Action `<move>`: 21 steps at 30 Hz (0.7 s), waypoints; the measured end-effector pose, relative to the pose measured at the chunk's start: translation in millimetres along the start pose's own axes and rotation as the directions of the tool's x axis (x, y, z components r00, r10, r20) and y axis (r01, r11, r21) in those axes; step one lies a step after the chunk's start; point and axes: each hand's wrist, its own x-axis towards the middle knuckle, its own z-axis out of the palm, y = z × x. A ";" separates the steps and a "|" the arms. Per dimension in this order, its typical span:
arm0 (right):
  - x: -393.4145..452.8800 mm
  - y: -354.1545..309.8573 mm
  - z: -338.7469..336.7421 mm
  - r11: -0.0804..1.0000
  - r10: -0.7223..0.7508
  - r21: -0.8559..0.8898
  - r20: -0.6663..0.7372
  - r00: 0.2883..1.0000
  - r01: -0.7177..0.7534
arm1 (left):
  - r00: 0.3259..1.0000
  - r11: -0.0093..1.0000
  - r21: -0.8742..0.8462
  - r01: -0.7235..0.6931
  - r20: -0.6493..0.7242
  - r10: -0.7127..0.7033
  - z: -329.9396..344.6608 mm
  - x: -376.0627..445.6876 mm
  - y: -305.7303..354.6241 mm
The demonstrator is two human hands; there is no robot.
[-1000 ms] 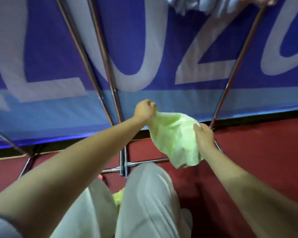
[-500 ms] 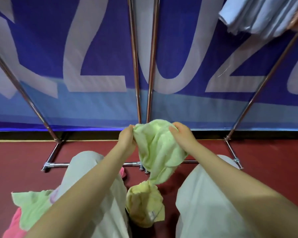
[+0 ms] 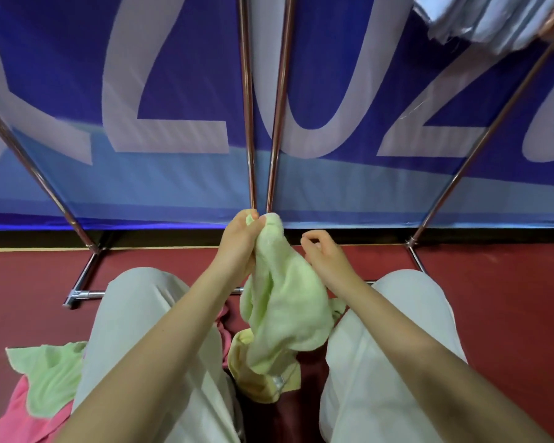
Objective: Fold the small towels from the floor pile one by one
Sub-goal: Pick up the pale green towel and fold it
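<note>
my left hand (image 3: 240,241) pinches the top corner of the light green towel (image 3: 285,302), which hangs bunched between my knees. my right hand (image 3: 325,255) is just beside it on the right, fingers loosely curled and holding nothing; whether it brushes the cloth i cannot tell. below, a yellow towel (image 3: 263,383) lies on the red floor (image 3: 509,298), mostly hidden by the hanging one. near left, another green towel (image 3: 50,375) lies over a pink towel (image 3: 16,420) that the frame edge cuts off; my leg covers part of both. far off, metal rack poles (image 3: 248,123) cross a blue banner (image 3: 179,75).
</note>
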 end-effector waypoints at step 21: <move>7.8 1.4 -41.5 0.936 -0.010 0.334 -0.297 0.955 0.114 | 0.954 0.702 0.654 -0.282 0.266 0.136 -17.8 6.4 -6.9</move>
